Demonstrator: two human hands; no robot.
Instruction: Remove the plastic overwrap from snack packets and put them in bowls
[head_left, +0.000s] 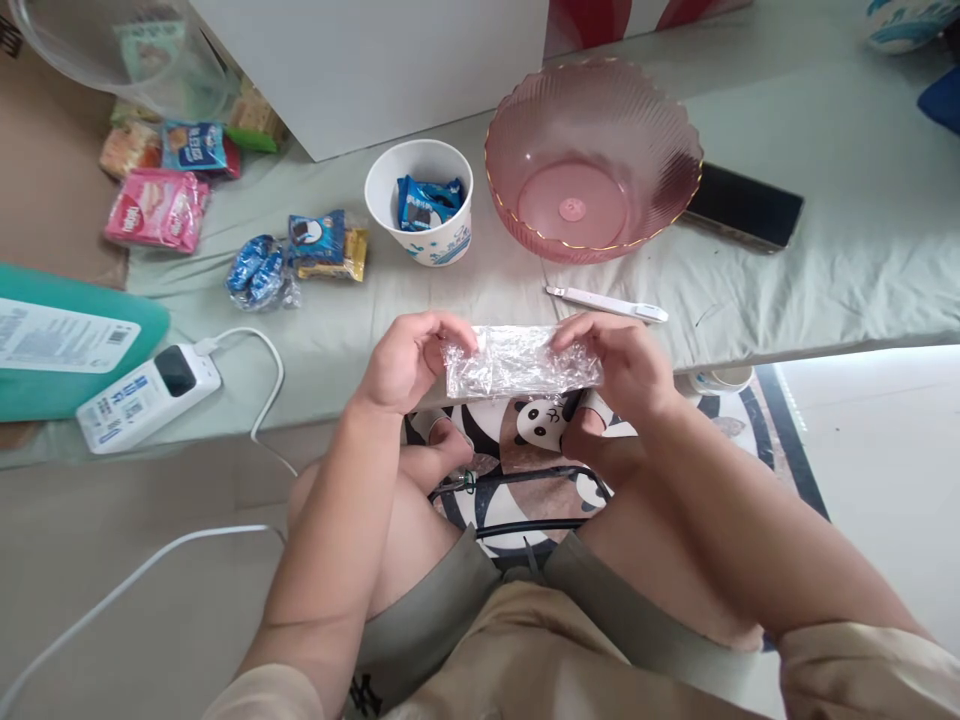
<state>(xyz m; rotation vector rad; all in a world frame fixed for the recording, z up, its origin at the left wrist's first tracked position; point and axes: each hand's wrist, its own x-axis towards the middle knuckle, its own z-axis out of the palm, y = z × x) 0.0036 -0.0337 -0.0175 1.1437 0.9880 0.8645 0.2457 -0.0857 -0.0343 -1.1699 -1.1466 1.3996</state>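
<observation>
Between my two hands is a crinkled sheet of clear plastic film (pixel 517 362), stretched out flat over the table's front edge. My left hand (pixel 409 360) pinches its left end between thumb and fingers. At the right end, my right hand (pixel 619 358) grips the film the same way. Just beyond lies a white craft knife (pixel 607 303). A paper cup (pixel 435 247) with blue snack packets (pixel 429 203) in it stands behind my left hand. Farther back sits a pink ribbed bowl (pixel 517 222) with a gold rim and nothing inside.
A black phone (pixel 742 205) lies right of the bowl. Wrapped snacks (pixel 319 240) and a blue-and-clear bundle (pixel 259 272) are at left, near a pink packet (pixel 157 208). A white power bank (pixel 150 395) with a cable (pixel 279 365) lies beside a green jug (pixel 67 340).
</observation>
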